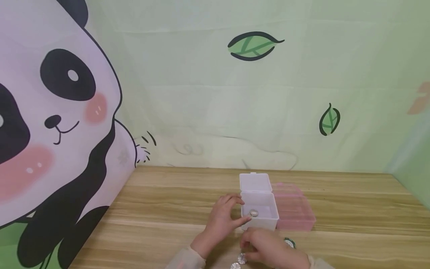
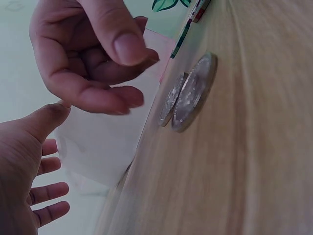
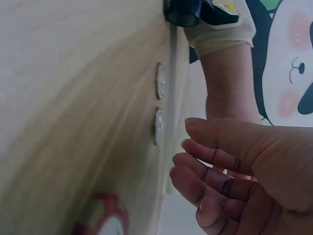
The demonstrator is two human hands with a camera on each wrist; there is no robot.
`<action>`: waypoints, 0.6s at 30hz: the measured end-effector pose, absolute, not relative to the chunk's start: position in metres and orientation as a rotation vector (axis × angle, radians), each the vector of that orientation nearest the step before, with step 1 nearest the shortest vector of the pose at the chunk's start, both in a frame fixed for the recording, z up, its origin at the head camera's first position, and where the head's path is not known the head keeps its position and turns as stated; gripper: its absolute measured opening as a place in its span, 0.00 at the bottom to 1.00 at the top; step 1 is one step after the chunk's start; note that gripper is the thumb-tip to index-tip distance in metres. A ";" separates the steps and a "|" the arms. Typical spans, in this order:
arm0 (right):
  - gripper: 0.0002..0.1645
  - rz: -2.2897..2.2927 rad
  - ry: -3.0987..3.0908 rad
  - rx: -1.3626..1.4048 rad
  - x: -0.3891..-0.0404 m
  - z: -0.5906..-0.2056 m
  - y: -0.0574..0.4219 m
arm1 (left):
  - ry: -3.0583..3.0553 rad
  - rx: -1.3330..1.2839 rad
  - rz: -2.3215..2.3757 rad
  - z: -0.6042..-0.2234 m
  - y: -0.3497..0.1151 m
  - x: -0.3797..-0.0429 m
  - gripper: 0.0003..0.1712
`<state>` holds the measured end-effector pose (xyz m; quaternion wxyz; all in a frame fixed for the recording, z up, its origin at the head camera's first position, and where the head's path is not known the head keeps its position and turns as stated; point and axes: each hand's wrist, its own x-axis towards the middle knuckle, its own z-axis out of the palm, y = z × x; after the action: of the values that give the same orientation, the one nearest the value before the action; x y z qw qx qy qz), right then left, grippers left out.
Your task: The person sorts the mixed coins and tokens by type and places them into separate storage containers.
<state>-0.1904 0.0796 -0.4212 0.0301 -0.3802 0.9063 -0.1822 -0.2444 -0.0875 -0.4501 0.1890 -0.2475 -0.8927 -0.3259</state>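
Observation:
A white lidded box [image 1: 258, 224] stands open on the wooden table with a silver coin [image 1: 254, 213] inside. My left hand [image 1: 223, 215] is at its left side, the thumb at the front corner and the fingers loosely extended by the left rim. In front of the box my right hand [image 1: 265, 244] hovers low with loosely bent fingers; nothing shows between thumb and fingertips in the right wrist view. Just below it lie a silver coin [image 1: 242, 258] and a second silver coin [image 1: 236, 266], flat on the wood.
A pink translucent box [image 1: 295, 209] stands against the white box's right side. Partly behind my right hand lies a green-rimmed round chip [image 1: 289, 243]. A red-rimmed round piece [image 3: 112, 220] shows in the right wrist view. A panda-printed backdrop [image 1: 188, 93] rises behind the table.

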 end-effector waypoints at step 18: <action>0.08 -0.379 2.831 -1.187 -0.188 -0.431 0.069 | -2.535 -0.686 -0.925 -0.448 -0.087 -0.244 0.21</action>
<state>-0.1875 0.0688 -0.4311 0.0242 -0.3838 0.9150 -0.1224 -0.2442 -0.0869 -0.4485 0.1774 -0.2425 -0.8960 -0.3270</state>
